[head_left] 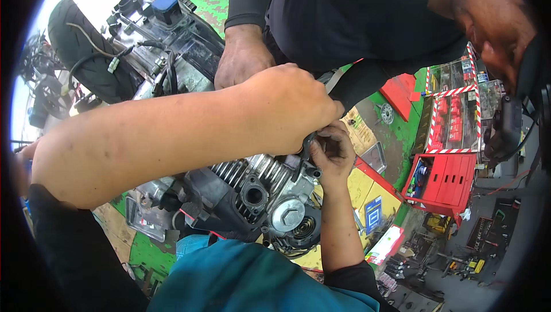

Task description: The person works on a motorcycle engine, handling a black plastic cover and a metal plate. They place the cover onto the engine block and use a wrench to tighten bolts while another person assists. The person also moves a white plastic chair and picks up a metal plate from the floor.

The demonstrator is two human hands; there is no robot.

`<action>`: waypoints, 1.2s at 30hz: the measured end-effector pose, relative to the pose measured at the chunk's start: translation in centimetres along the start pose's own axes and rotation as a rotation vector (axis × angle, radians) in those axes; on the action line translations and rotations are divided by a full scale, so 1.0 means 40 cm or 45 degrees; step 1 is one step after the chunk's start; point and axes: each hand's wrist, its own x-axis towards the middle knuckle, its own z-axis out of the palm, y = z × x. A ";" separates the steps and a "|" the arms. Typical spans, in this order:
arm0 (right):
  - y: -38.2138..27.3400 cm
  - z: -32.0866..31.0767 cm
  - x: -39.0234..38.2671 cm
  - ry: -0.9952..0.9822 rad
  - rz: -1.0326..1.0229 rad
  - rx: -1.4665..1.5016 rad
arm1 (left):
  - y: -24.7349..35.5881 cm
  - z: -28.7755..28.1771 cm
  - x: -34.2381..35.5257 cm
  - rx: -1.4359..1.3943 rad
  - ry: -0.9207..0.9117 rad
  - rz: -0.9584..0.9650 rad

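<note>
My left forearm reaches across from the left, and my left hand (295, 105) is closed in a fist above the right end of the motorcycle engine (229, 171). What its fingers grip is hidden behind the back of the hand. Just below it, my right hand (334, 154) pinches a small black part (309, 141), whose kind I cannot make out, between thumb and fingers. Under my hands the engine shows cooling fins, a round open port (253, 196) and a silver round cover (287, 214) with a raised hexagon.
A co-worker in black leans in opposite, one hand (244, 56) beside the engine. A tyre (86, 48) stands at far left. To the right are a yellow-topped bench (359, 188), a red tool cabinet (445, 183), a striped-edged display case (453, 91) and scattered tools (459, 266).
</note>
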 end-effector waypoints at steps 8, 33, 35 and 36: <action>0.004 0.011 0.003 0.054 -0.007 -0.050 | 0.000 -0.008 -0.013 -0.063 0.009 -0.037; -0.041 0.020 0.009 0.129 0.045 -0.263 | 0.018 0.008 -0.044 0.013 0.136 0.027; -0.031 0.022 0.012 0.155 -0.030 -0.310 | 0.021 0.004 -0.039 -0.009 0.126 0.011; -0.026 0.024 0.016 0.167 -0.073 -0.331 | 0.021 0.005 -0.040 0.004 0.131 0.005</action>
